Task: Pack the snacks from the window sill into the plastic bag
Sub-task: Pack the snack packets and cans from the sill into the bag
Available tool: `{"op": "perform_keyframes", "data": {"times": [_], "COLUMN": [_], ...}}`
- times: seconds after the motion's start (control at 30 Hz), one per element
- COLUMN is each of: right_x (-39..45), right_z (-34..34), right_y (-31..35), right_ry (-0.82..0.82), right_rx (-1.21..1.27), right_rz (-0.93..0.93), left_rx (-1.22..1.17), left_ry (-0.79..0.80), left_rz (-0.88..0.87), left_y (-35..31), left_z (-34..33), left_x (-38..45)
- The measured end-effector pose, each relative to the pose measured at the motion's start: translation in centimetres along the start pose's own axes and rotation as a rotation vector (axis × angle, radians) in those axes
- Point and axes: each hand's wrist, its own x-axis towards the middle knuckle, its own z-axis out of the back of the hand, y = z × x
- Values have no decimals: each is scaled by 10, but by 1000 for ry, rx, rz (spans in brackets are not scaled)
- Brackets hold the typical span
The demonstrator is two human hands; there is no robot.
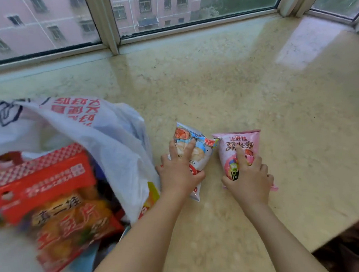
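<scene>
Two snack packets lie side by side on the marble window sill [230,92]. My left hand [179,169] grips the white and blue shrimp-cracker packet [199,145], fingers curled over its top. My right hand [250,177] grips the pink packet [243,146], index finger stretched along its front. The white plastic bag [102,134] with red lettering lies open at the left, close to my left hand. Inside it are a red box [39,181] and an orange chips packet [72,226].
The window frame [110,20] runs along the far edge of the sill, with pink buildings outside. The sill's front edge [326,237] drops off at the lower right, where the floor is dark. Bare marble stretches to the right and behind the packets.
</scene>
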Motion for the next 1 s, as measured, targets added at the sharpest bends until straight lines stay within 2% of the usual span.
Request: {"op": "perform_keyframes", "data": {"times": [0.27,0.37,0.4,0.5,0.57,0.7,0.83,1.0], "right_x": [-73,-77,-77,-82,-90,-111,-134,-166], "right_z": [5,18,24,41,55,98,144,186], "right_y": [-10,-16,-17,-19,-19,-15,-2,19], "right_ry": [58,69,57,17,-5,-29,-52,-67], "right_rx": [-52,16,57,152,153,120,82,157], "right_rz": [18,-3,-9,-14,-6,44,138,253], "left_rx": [154,174,158,110,86,151,86,131], "left_ry": [19,64,32,-240,-282,-266,-218,-206], "left_rz": [-31,-45,-47,-78,-126,-92,-53,35], "left_y": [3,0,0,4,11,21,28,37], "left_z": [-16,-6,-1,14,29,73,118,162], "left_x": [-82,-91,-93,-100,-113,-151,-181,-219]}}
